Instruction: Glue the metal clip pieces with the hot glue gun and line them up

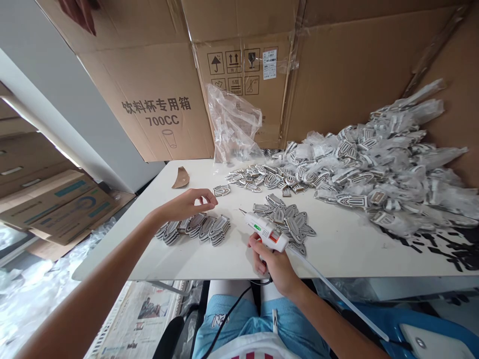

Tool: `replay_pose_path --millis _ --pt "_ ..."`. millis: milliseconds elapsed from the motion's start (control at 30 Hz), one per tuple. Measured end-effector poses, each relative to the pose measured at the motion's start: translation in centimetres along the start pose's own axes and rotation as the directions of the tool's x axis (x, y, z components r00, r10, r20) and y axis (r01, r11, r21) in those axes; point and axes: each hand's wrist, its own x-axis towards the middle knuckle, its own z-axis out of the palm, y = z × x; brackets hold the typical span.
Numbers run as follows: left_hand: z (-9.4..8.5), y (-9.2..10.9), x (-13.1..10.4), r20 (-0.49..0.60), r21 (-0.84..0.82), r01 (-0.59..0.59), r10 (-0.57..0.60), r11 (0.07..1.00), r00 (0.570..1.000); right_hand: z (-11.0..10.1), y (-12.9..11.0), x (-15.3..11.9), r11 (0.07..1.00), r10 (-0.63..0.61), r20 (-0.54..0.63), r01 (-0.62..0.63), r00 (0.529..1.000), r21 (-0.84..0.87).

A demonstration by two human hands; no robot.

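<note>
My right hand (275, 267) is wrapped round the handle of a white hot glue gun (264, 230), its metal nozzle aimed up and left over the table. A long white glue stick (337, 289) trails from the back of the gun. My left hand (198, 202) hovers with loosely curved fingers apart, and I see nothing in it. Below it stand stacked grey metal badge-shaped pieces (219, 230) in a row. Just beyond its fingertips lies a single similar piece (221, 190). A loose pile of grey pieces (294, 222) sits right of the gun.
Many bagged pieces (355, 164) are heaped at the back right of the white table (344, 249). Small black strips (445, 247) lie at the right edge. A clear plastic bag (234, 124) and a cardboard scrap (181, 178) are behind. Large cardboard boxes (149, 80) wall the back.
</note>
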Motion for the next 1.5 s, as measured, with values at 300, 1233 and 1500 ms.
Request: replay_pose_path --millis 300,1233,1500 --pt "-2.1 0.4 -1.5 0.075 -0.120 0.147 -0.139 0.982 0.987 0.0 0.1 0.1 1.000 0.001 -0.012 -0.001 1.000 0.001" --pt "-2.8 2.4 -6.3 -0.446 -0.195 0.089 -0.169 0.977 0.879 -0.1 0.4 0.1 1.000 -0.014 0.011 0.014 1.000 0.022" --pt "-0.3 -2.3 0.8 -0.285 0.226 0.169 -0.101 0.959 0.953 -0.1 0.3 0.1 1.000 -0.010 0.007 0.010 1.000 -0.006"
